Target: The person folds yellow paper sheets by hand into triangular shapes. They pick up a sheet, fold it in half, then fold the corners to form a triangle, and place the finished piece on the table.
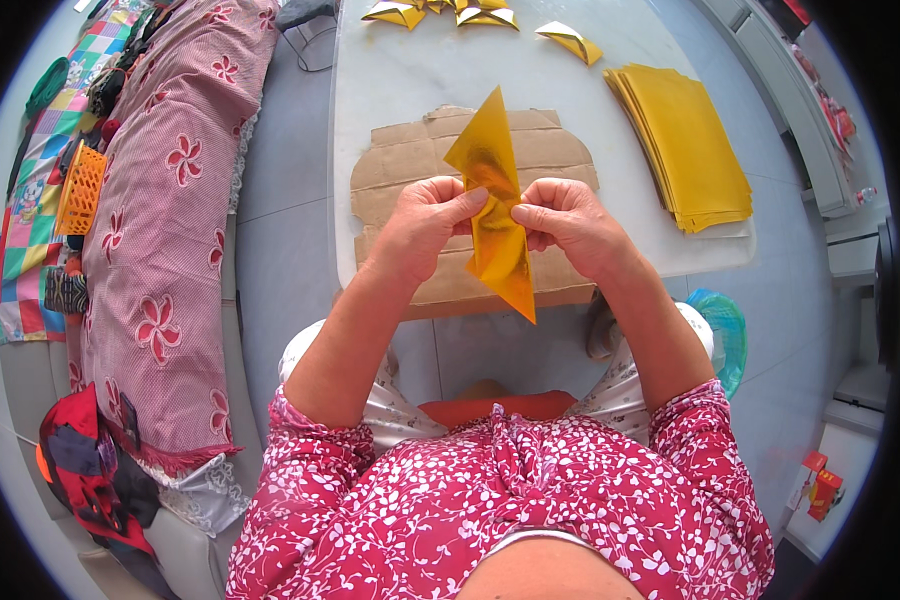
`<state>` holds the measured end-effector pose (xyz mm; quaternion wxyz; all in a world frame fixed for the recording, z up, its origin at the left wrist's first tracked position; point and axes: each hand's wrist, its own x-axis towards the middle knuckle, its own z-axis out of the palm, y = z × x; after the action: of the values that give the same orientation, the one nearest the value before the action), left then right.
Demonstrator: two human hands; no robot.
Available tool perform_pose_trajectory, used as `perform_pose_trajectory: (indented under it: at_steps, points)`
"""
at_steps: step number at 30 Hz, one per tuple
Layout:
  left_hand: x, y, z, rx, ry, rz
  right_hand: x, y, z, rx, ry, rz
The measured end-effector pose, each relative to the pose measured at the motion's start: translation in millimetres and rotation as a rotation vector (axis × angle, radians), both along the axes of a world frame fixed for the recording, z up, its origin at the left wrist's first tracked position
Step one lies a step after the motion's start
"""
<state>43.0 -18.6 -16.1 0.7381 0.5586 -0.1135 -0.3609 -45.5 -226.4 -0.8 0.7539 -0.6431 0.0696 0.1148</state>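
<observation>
A partly folded sheet of gold foil paper [495, 217] is held upright between both hands, with a pointed tip at its top and another at its bottom. My left hand [433, 221] pinches its left edge between thumb and forefinger. On the opposite edge, my right hand [570, 221] grips it the same way. Beneath the hands a flattened piece of brown cardboard [405, 161] lies on the white tabletop [615, 180]. To the right rests a stack of gold paper sheets [682, 146]. Several folded gold paper pieces [487, 16] sit at the far edge, and one more [570, 41] lies nearer the stack.
A sofa with a pink flower-patterned cover [172, 225] runs along the left, bearing an orange plastic basket [82, 189] and piled cloths. A teal plastic-lined bin [722, 337] stands on the floor beside my right knee. White cabinets [787, 127] line the right side.
</observation>
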Motion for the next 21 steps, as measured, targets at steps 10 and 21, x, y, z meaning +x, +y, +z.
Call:
perform_pose_trajectory:
  at_steps: [10, 21]
  points:
    - [-2.8, 3.0, 5.7, 0.082, 0.018, -0.116, 1.8, -3.6, -5.8, 0.002, -0.012, -0.054]
    - [-6.3, 2.8, -1.8, 0.106, -0.028, -0.189, 2.7, -2.9, -3.4, 0.051, -0.03, -0.121]
